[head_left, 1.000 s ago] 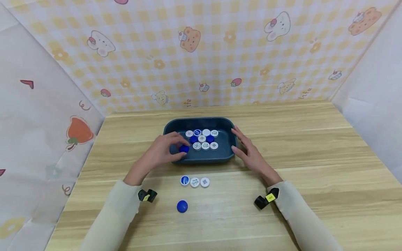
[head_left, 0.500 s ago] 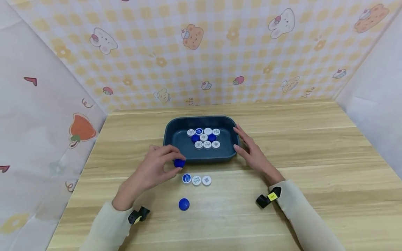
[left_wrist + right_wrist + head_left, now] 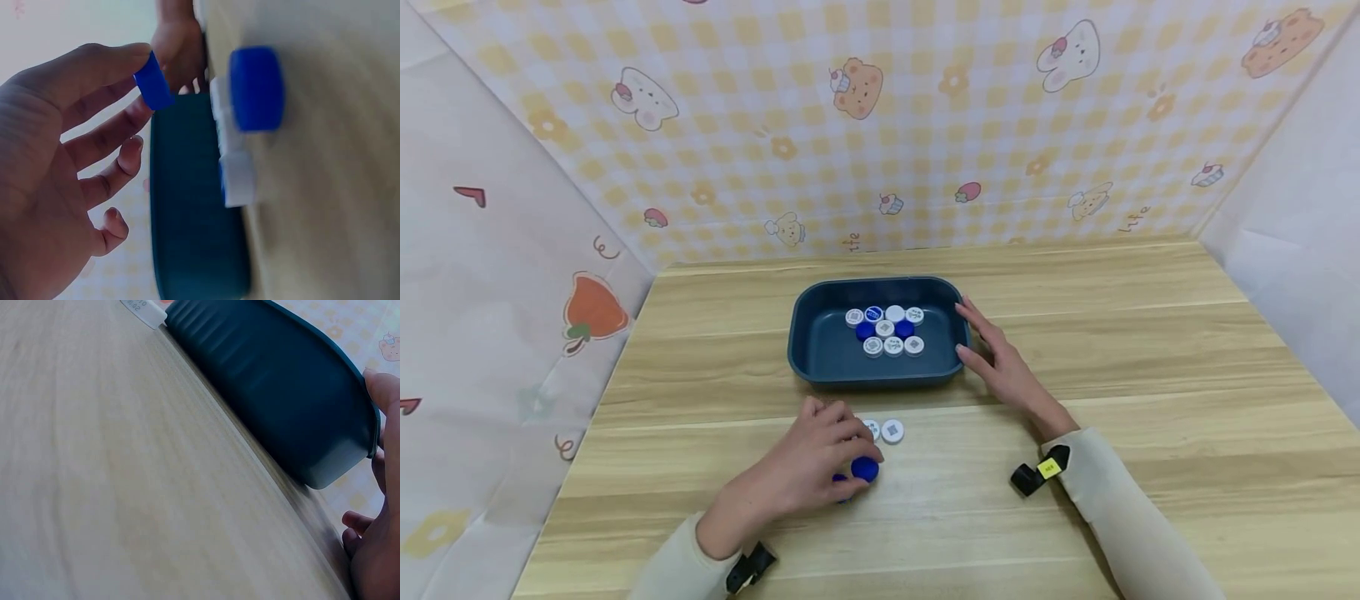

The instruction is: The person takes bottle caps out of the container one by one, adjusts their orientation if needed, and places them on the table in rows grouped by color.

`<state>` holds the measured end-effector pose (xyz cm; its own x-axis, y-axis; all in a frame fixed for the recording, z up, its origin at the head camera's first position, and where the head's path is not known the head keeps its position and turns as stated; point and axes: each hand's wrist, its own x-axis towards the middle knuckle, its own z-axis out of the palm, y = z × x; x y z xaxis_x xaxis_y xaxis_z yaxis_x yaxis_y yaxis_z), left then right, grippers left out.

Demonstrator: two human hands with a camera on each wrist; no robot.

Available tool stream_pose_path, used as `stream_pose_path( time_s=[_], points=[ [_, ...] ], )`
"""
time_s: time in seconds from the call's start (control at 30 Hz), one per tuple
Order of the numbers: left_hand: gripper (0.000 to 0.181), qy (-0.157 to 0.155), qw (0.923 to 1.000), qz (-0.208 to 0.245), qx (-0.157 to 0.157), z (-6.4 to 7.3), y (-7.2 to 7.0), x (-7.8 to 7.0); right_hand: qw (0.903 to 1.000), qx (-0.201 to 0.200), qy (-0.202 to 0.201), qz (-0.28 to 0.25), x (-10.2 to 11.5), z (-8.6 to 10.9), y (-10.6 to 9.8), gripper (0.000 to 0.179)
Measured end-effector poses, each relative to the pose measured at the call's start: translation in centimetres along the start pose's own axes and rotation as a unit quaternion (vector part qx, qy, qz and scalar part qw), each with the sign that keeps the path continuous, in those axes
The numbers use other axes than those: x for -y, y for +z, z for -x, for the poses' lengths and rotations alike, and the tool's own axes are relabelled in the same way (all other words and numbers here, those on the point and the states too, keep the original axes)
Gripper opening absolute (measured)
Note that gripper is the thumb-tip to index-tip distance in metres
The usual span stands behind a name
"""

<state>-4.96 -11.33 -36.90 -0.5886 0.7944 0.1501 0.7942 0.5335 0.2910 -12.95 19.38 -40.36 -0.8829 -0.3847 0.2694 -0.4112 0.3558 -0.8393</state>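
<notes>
My left hand (image 3: 816,458) pinches a blue bottle cap (image 3: 865,469) between thumb and fingers, above the table in front of the tray. In the left wrist view this held cap (image 3: 154,82) is tilted, and the other fingers are loosely bent. Below it another blue cap (image 3: 257,89) stands on the table, partly hidden by the hand in the head view. Behind is a short row of white-sided caps (image 3: 892,431), its left end covered by the hand. My right hand (image 3: 1003,371) touches the right end of the dark teal tray (image 3: 820,354), fingers extended along the rim.
Inside the tray, several white caps (image 3: 893,346) and blue caps (image 3: 905,330) sit in close rows. A checked cloth backdrop (image 3: 910,150) rises behind the wooden table (image 3: 1112,333), with pale sheets (image 3: 490,333) at the sides.
The left hand has lifted the blue cap out of the tray and carried it toward the front, over the loose cap on the table. The right hand has stayed at the tray's end.
</notes>
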Motion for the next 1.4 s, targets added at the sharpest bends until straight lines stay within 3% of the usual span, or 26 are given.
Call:
stream_pose_path(
  time_s=[0.17, 0.47, 0.67, 1.13, 1.23, 1.4],
  points=[
    [0.026, -0.009, 0.9991, -0.002, 0.042, -0.1, 0.8, -0.5, 1.0000, -0.001, 0.003, -0.001, 0.1, 0.0, -0.1, 0.056],
    [0.024, 0.015, 0.9988, -0.030, 0.036, 0.0, 2.3, -0.6, 1.0000, 0.001, 0.004, 0.002, 0.2, 0.0, -0.1, 0.056],
    [0.026, 0.012, 0.9971, -0.044, 0.061, -0.1, 2.3, -0.8, 1.0000, 0.000, 0.004, 0.003, 0.3, -0.1, 0.0, 0.056],
    [0.036, -0.002, 0.9975, -0.005, 0.070, 0.2, 2.3, -0.9, 1.0000, 0.004, 0.003, 0.001, 0.3, 0.1, 0.0, 0.057],
    [0.039, -0.005, 0.9984, 0.008, 0.056, 0.0, 1.2, -0.8, 1.0000, 0.004, 0.004, 0.001, 0.2, 0.1, 0.0, 0.057],
    [0.038, -0.011, 0.9988, 0.038, -0.029, -1.1, -1.6, 0.4, 1.0000, 0.002, 0.004, 0.001, 0.2, 0.1, 0.0, 0.056]
  ],
)
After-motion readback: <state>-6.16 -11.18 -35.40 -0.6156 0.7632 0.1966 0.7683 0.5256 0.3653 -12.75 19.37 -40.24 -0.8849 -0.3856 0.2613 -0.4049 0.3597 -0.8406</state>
